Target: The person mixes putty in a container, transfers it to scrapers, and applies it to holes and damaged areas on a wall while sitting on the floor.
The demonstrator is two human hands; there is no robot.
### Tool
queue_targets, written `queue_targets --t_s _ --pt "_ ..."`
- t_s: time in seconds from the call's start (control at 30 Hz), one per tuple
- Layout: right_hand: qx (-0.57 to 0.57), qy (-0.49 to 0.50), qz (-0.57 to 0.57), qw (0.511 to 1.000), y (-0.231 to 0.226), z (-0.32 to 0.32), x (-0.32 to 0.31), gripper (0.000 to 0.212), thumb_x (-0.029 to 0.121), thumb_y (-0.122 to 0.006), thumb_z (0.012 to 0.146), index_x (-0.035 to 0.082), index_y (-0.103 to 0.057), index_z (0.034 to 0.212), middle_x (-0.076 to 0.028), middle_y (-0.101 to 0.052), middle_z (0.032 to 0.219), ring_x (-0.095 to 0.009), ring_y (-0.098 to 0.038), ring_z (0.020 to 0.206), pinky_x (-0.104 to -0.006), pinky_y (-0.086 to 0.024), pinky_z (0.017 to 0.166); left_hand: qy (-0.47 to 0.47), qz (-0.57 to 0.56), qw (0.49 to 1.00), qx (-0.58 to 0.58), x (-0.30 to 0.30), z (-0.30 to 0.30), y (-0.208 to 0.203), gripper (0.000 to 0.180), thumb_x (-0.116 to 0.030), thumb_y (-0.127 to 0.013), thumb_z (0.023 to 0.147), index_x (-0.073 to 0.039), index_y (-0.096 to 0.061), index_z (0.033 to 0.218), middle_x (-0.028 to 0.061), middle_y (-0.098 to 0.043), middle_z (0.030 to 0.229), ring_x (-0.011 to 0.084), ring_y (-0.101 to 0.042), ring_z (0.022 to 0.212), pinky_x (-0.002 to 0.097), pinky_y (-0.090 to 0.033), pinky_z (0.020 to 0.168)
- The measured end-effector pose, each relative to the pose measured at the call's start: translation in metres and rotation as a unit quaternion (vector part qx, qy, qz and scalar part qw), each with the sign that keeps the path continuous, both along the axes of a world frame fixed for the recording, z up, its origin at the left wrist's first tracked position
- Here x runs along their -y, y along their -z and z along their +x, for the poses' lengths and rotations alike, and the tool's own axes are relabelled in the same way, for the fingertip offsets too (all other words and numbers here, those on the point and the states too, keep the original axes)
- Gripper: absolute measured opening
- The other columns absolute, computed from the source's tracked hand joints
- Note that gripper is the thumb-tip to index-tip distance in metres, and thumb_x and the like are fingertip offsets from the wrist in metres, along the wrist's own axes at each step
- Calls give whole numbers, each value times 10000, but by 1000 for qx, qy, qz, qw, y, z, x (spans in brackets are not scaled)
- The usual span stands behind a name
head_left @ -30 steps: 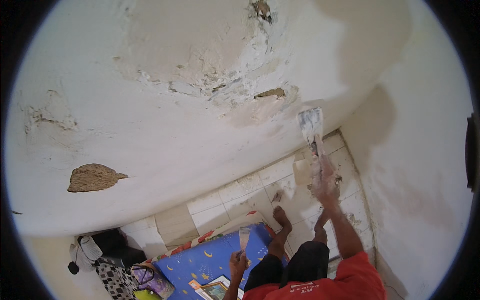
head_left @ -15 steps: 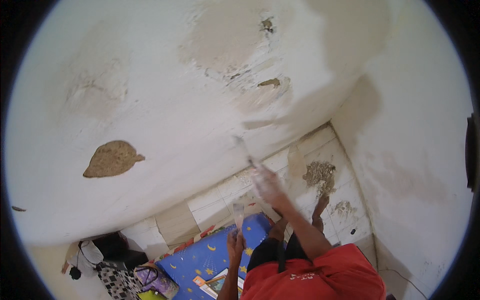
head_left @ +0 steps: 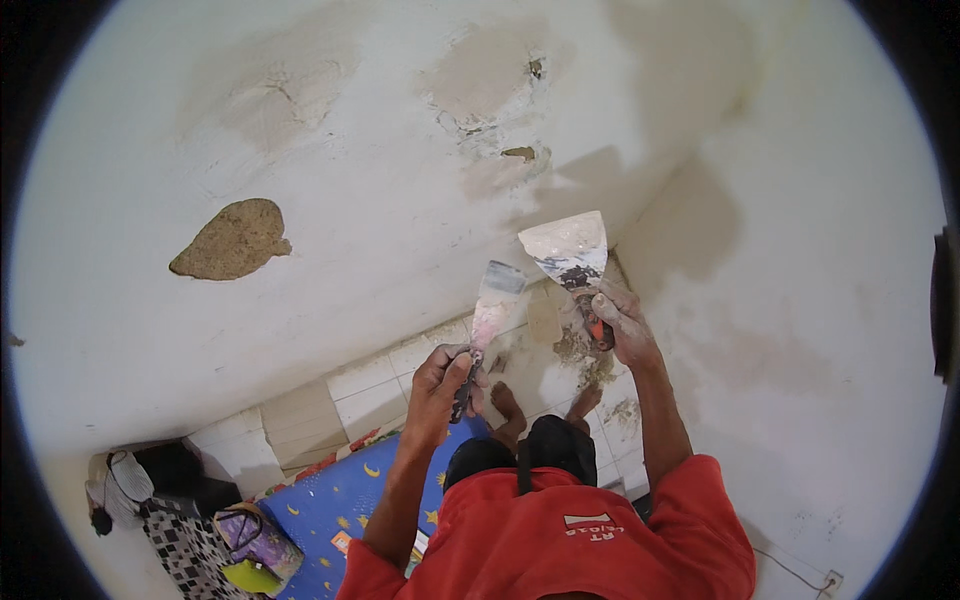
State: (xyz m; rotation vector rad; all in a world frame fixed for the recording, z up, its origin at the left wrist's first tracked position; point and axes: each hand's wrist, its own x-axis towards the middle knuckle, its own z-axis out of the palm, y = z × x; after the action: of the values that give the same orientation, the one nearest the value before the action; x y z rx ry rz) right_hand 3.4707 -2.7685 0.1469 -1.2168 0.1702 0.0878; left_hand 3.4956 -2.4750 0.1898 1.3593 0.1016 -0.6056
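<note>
My left hand (head_left: 442, 385) is closed round the dark handle of a narrow putty knife (head_left: 497, 297), whose blade points up and carries whitish and pinkish residue. Closed on the black-and-orange handle of a wider putty knife (head_left: 568, 247) is my right hand (head_left: 624, 322), its fingers dusted white. Pale filler coats the wide blade. The two blades stand close together, with a small gap between them, in front of the white wall (head_left: 380, 240). That wall has a bare brown patch (head_left: 235, 240) at left and a smaller hole (head_left: 519, 153) amid smeared filler.
A blue mattress (head_left: 345, 490) with moons and stars lies below left. Beside it are a purple patterned bag (head_left: 258, 540) and a black-and-white checked cloth (head_left: 190, 550). Crumbled debris (head_left: 575, 345) lies on the tiled floor near my feet. A second wall (head_left: 800, 300) rises at right.
My right hand with the wide putty knife has swung away from the wall, up and to the right. My left hand has raised the narrow one toward it. The view has shifted.
</note>
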Motion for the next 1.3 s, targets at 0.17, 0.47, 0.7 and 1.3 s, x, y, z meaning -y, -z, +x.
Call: queue_targets --t_s 0.17,0.47,0.7,1.3 --pt "73 33 -213 974 -19 2 7 309 262 -542 996 0 -664 1102 23 -592 811 -58 -470 652 -233 -388 576 42 -41 998 -14 12 1 -25 280 -282 -527 1012 -10 -558 1071 60 -632 791 106 -563 542 236 -427 475" --pt "137 -9 -316 939 -30 3 17 306 157 -534 970 -52 -596 1186 -101 -659 942 -168 -593 791 -318 -481 757 56 -34 998 -12 16 0 -26 280 -279 -527 1014 -10 -557 1087 55 -625 775 84 -538 520 223 -392 451" --pt "186 -25 -367 911 -17 4 28 235 76 -553 935 -60 -578 1125 -116 -621 944 -190 -574 818 -323 -480 745 54 -39 998 8 16 -4 -25 259 -251 -523 1018 -10 -562 1103 52 -619 769 69 -513 502 214 -367 438" --pt "179 -37 -454 872 -24 8 29 317 -13 -588 885 -16 -603 1203 -93 -577 892 -201 -532 788 -296 -448 739 58 -52 995 63 16 -16 -12 206 -169 -494 1022 4 -546 1123 52 -611 781 56 -483 490 214 -341 430"
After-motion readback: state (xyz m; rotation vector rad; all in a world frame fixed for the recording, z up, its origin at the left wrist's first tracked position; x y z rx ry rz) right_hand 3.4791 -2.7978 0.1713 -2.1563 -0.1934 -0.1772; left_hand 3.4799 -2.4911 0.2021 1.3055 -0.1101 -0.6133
